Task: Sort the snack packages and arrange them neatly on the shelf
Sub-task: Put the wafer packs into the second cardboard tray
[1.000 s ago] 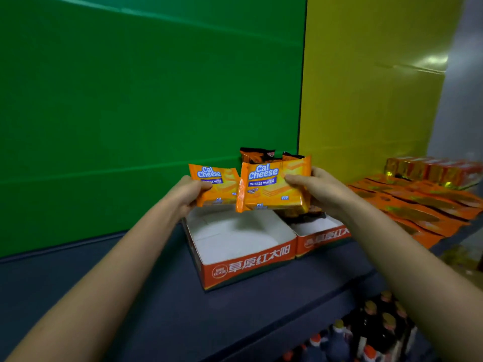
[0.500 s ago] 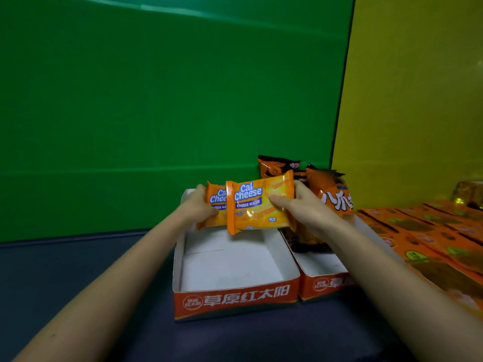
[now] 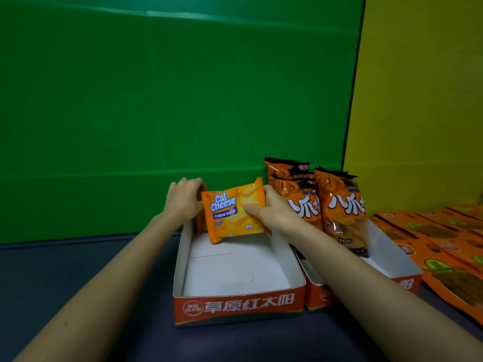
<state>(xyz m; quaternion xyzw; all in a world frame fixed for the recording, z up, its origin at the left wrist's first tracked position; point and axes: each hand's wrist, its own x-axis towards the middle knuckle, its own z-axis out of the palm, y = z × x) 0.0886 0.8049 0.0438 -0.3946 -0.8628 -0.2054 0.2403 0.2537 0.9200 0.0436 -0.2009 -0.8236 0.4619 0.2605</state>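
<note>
My right hand [image 3: 271,214] grips an orange Cal Cheese wafer pack [image 3: 231,214], tilted, at the back of an open cardboard tray [image 3: 239,307] with an orange printed front. My left hand [image 3: 184,199] holds a second orange wafer pack [image 3: 201,220] upright against the tray's back left corner; the front pack and my fingers hide most of it. The tray's white floor is bare in front of the packs.
A second tray [image 3: 386,246] on the right holds several orange and black snack bags [image 3: 339,207] standing upright. Flat orange pouches [image 3: 444,246] lie in rows further right. A green wall panel [image 3: 156,100] and a yellow one [image 3: 418,100] back the dark shelf [image 3: 65,270].
Both hands have lowered the two wafer packs from above the tray to its back end, the packs now overlapping. The view has shifted left and closer to the tray.
</note>
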